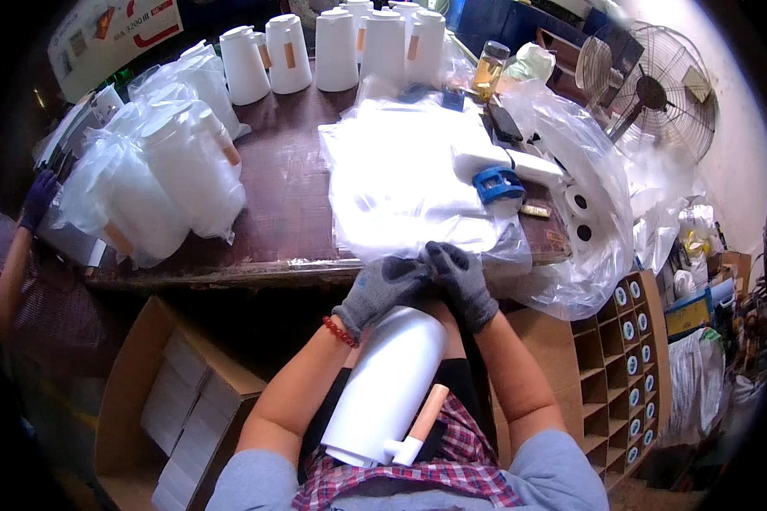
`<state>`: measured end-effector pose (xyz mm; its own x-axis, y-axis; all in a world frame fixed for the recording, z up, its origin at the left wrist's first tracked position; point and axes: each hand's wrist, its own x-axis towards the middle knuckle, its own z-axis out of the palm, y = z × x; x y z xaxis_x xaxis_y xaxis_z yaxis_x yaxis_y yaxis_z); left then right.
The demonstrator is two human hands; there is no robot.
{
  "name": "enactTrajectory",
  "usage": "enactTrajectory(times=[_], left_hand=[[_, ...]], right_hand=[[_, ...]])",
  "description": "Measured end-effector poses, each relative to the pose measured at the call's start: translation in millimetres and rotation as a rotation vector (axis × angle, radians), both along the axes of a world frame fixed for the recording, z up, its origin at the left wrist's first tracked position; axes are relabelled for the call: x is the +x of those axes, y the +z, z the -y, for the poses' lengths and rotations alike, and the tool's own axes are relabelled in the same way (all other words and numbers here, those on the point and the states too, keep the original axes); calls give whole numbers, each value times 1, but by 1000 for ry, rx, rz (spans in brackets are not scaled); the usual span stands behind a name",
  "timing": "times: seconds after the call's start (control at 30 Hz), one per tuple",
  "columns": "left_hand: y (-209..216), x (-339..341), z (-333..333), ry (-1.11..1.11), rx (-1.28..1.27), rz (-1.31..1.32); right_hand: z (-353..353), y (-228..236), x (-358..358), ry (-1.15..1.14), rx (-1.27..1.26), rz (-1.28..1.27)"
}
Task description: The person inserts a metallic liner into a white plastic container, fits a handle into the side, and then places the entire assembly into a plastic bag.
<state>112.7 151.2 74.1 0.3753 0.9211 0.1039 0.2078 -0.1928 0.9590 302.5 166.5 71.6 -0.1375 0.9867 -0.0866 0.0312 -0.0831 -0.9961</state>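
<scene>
A white jug [389, 375] with a wood-coloured handle lies tilted across my lap, its base end pointing away from me. Both my hands wear grey gloves with dark fingers and meet above it, at the near edge of a stack of clear plastic bags [409, 187]. My left hand [385, 285] is closed, its fingertips pinching the edge of a bag. Close beside it, my right hand [462, 279] is closed with thumb and forefinger on the same bag edge. The exact pinch is partly hidden by the fingers.
White jugs [336, 51] line the table's back; bagged jugs [166, 170] stand left. A blue tape dispenser [498, 184] rests on the bags. Cartons flank my legs: one with white boxes [179, 400], one divided [601, 358]. A fan [652, 92] stands right; another person's gloved hand [39, 200] shows left.
</scene>
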Motion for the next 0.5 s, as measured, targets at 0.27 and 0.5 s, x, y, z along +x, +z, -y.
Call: enactTrajectory(times=[0.27,0.5], left_hand=[[-107,-49,55,416,601,-640],[-52,-58,136,354,31,-412]], right_hand=[[91,-82,51,-149,155,-60],[145,-46,46,219,422,472]])
